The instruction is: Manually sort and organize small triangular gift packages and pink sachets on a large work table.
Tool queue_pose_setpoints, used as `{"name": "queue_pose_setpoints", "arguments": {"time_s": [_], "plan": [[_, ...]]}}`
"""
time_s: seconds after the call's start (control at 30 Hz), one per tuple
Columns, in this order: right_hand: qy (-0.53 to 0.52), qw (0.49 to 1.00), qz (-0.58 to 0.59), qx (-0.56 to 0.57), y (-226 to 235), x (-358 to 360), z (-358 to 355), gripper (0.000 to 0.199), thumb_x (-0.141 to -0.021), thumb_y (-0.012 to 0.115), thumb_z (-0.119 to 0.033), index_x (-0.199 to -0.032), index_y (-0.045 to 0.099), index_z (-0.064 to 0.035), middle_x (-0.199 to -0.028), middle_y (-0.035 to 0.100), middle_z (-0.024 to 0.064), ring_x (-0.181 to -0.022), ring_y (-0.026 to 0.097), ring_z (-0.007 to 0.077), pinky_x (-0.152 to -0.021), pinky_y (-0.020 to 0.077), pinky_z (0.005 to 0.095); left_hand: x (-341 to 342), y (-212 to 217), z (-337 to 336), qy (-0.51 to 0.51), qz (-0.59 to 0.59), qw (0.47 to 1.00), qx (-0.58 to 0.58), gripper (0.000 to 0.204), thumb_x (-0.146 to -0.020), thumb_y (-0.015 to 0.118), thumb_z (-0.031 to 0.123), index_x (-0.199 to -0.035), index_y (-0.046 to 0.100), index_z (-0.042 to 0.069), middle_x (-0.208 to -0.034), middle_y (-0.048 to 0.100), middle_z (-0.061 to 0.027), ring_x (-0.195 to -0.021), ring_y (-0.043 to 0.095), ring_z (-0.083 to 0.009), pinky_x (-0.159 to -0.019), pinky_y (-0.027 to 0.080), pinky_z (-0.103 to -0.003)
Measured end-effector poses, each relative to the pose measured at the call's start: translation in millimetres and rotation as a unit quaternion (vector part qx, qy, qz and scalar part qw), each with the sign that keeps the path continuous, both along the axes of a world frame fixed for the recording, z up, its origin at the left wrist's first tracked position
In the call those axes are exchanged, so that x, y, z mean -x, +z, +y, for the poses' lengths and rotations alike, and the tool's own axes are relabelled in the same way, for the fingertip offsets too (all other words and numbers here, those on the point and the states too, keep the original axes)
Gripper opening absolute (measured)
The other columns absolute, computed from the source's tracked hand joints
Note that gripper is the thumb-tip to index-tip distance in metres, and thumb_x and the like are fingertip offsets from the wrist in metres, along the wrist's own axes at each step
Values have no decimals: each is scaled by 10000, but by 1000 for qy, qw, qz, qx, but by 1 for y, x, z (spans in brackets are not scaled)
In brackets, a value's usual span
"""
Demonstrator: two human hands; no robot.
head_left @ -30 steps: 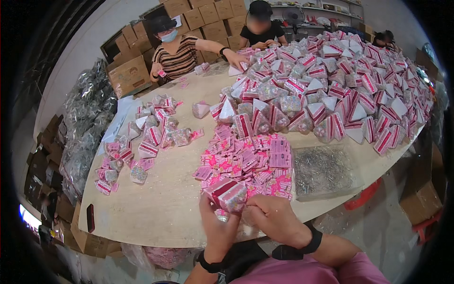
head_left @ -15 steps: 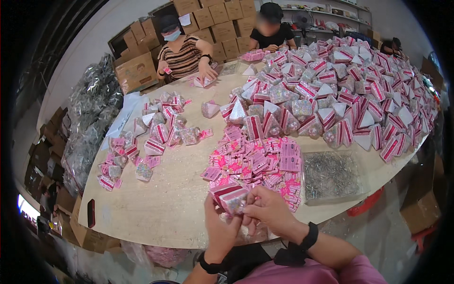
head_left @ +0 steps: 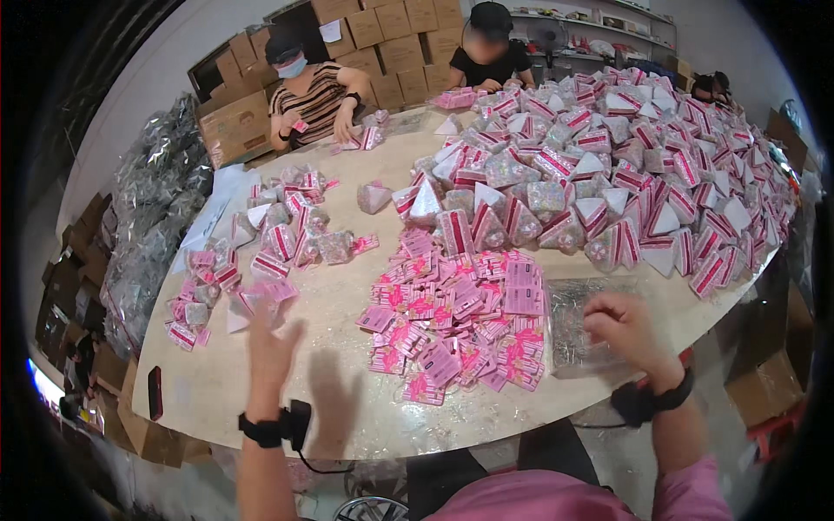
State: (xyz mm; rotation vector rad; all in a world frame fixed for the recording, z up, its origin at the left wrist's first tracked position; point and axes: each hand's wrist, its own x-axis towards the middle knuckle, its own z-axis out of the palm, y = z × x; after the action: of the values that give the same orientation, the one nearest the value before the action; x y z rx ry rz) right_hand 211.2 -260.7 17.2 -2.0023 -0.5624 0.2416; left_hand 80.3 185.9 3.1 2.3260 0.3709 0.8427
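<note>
back: stacked brown cartons [head_left: 400, 43] | back right: shelves [head_left: 599, 23], fan [head_left: 547, 39] | wall [head_left: 721, 52]: pale | floor [head_left: 725, 434]: grey | table [head_left: 217, 391]: light

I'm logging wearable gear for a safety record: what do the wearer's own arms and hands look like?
The left hand and right hand are gloveless. Each wrist wears a black band with a dark, blocky attachment; a thin black cable trails from the left one. A pink sleeve shows on the right arm.

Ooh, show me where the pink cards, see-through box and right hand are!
Pink cards [head_left: 460, 304], head view: middle of the pile.
See-through box [head_left: 580, 371], head view: its near wall.
Right hand [head_left: 629, 330], head view: back of the hand.
</note>
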Motion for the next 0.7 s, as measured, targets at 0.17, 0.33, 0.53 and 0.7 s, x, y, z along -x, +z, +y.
{"name": "queue_pose_setpoints", "arguments": {"time_s": [0.17,0.33,0.53,0.7], "plan": [[20,924,-236,301,-34,-14,-44,100,-736,580,-76,-824,588,-30,-793,582,167,-773,574,385,-680,466,445,-21,-34,-104,-215,128,964,-91,627,-710,721,197,-1247,458,8,-1262,480,-207,-1190,435,-376,-1010,346,-428],[24,918,-240,314,-55,-25,-41,122,-718,585,-74,-831,593,-30,-810,584,154,-785,578,355,-695,465,428,-28,-40,-159,-296,176,910,-231,653,-676,717,196,-1248,439,45,-1302,414,-186,-1193,401,-375,-980,363,-450],[8,958,-209,196,-45,-35,-53,95,-731,574,-67,-807,577,-12,-820,584,175,-770,568,364,-681,445,429,-34,-32,-163,-331,200,903,-189,622,-704,705,200,-1245,439,48,-1303,413,-202,-1204,394,-383,-992,356,-451],[-28,966,-196,168,-42,-38,-57,87,-750,563,-76,-801,583,-8,-825,575,168,-791,559,363,-691,436,424,-33,-34,-160,-339,213,899,-177,584,-724,695,203,-1229,453,37,-1294,423,-213,-1194,406,-393,-996,357,-446]]}}
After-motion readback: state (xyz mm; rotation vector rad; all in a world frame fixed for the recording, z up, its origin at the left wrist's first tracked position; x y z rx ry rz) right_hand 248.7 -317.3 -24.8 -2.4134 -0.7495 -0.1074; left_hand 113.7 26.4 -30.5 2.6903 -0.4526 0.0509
